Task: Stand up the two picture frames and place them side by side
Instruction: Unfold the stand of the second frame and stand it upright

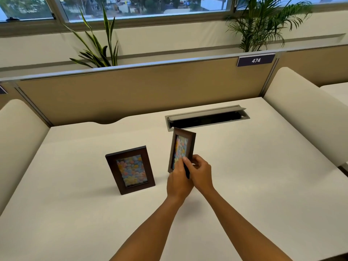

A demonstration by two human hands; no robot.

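Second picture frame (181,147) is held above the white desk (263,176), turned edge-on, both hands closed on its lower end. Left hand (178,180) grips the front; right hand (201,173) reaches behind, probably working the rear stand, which is hidden. First picture frame (130,169) already stands nearby, left, leaning back. Partition tag (256,60) reads "474".
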